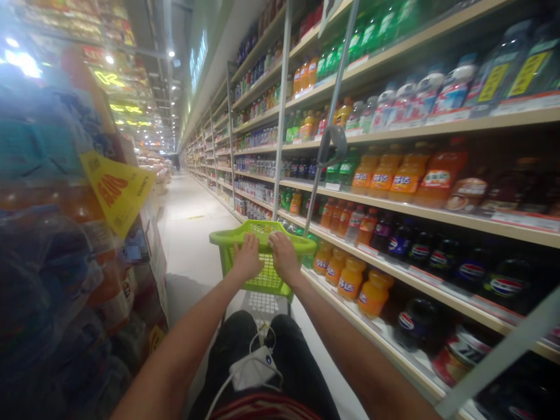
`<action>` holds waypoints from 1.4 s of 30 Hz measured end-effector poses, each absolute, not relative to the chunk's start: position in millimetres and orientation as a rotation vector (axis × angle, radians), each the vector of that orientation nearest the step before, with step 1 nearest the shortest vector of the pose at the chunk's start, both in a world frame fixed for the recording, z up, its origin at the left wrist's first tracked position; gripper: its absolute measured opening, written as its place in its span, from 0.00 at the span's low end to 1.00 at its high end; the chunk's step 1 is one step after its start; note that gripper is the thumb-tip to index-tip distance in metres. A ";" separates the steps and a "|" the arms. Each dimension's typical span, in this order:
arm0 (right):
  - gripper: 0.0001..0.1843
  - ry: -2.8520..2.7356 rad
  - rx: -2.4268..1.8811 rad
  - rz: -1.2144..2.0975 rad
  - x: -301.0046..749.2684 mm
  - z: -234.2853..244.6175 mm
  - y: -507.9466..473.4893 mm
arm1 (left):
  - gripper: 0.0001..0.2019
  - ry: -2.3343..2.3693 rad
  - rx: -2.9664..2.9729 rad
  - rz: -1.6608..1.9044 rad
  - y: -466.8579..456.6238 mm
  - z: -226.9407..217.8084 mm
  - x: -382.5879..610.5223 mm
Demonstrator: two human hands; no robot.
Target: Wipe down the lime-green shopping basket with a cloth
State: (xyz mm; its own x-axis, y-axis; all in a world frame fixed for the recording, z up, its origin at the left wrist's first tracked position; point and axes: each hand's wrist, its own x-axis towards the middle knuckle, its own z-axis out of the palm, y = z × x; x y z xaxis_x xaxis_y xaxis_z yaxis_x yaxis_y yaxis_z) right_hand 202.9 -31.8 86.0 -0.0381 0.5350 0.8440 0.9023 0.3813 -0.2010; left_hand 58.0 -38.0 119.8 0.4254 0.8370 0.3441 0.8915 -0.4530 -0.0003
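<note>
A green plastic shopping cart (272,286) stands right in front of me, its basket of latticed mesh. My left hand (248,257) lies over the cart's handle bar, left of the middle, with its fingers bent across the top. Close beside it, my right hand (284,254) is closed round the same bar. Something small and whitish shows at the right fingertips, too small to make out. The undersides of both hands and the thumbs are largely hidden.
Shelves of bottled drinks, among them orange soda bottles (351,279), line the right side. Stacked drink packs (65,245) with a yellow price sign (117,189) crowd the left. A pale floor aisle (192,204) runs ahead. A white device (256,368) with cables rests at my lap.
</note>
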 end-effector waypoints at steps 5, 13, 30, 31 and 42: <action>0.17 -1.672 -1.307 -0.577 223.3 86.8 -36.5 | 0.34 -1.471 -2.472 -0.486 -36.2 113.5 50.5; 0.19 -1.619 -1.316 -0.551 212.1 79.9 -32.8 | 0.39 -1.531 -2.482 -0.472 -39.9 107.0 58.4; 0.35 -1.804 -1.147 -0.472 180.3 78.7 -27.9 | 0.29 -1.601 -2.524 -0.788 -39.9 128.0 51.2; 0.37 -1.819 -1.124 -0.445 175.4 79.6 -27.4 | 0.28 -1.583 -2.504 -0.850 -40.8 131.7 54.0; 0.35 -1.682 -1.186 -0.467 217.7 62.0 -40.7 | 0.20 -1.263 -2.494 -0.774 -44.1 130.5 97.5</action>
State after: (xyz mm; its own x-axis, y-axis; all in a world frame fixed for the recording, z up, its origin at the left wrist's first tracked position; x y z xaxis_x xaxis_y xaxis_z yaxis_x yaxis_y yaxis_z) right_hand 217.7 -40.7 62.0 -0.0355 0.4882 0.8720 0.8677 0.4479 -0.2155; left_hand 97.5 -44.1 130.5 0.4861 0.6739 0.5563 0.8016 -0.5974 0.0233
